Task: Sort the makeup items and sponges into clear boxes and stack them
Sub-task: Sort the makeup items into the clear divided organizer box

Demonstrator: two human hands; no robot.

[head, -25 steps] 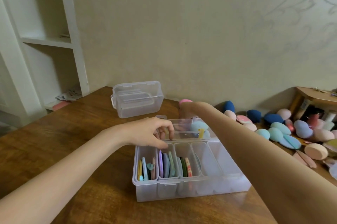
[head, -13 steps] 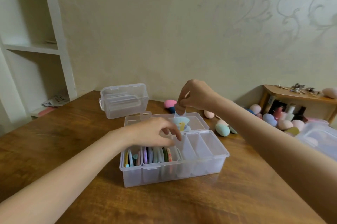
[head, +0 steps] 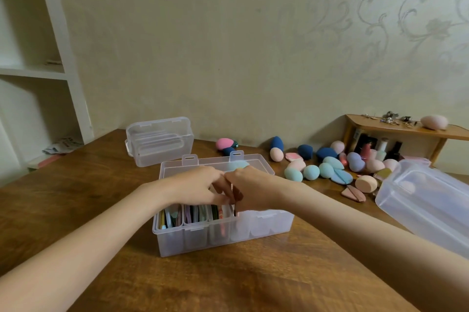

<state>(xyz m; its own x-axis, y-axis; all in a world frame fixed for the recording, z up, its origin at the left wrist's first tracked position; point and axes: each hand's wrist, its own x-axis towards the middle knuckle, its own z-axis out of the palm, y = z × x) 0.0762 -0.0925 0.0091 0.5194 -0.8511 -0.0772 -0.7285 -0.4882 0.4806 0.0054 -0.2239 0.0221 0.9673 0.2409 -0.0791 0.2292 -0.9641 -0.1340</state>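
While sitting at centre frame on the wooden table [head: 253, 283], clear divided box [head: 220, 233] with lid [head: 215, 163] hinged open behind it, flat pads [head: 195, 212] standing on edge in the left compartments, right compartments hidden or unclear through the frosted wall. Left hand [head: 200, 188] over the middle of the box, fingers curled down among the pads; whether gripping one, cannot tell. Right hand [head: 250, 191] touching the left one, fingers bent downward into a compartment, grasp likewise hidden. Teal sponge [head: 238, 165] just behind the knuckles, seen against the open lid. Second clear box [head: 158, 140] shut, farther back, left of centre. Loose sponges [head: 327, 164] scattered at right of centre along the wall: navy, peach, teal, lilac, pink, some touching. Pink sponge [head: 223, 143] apart from them, nearer the second box. Large clear box [head: 426, 200] at right edge, partly cut off. Small wooden shelf [head: 406, 128] at upper right, bottles [head: 375, 149] beneath it, peach sponge [head: 434, 122] and small metal bits on top. White shelving [head: 50, 75] at upper left.
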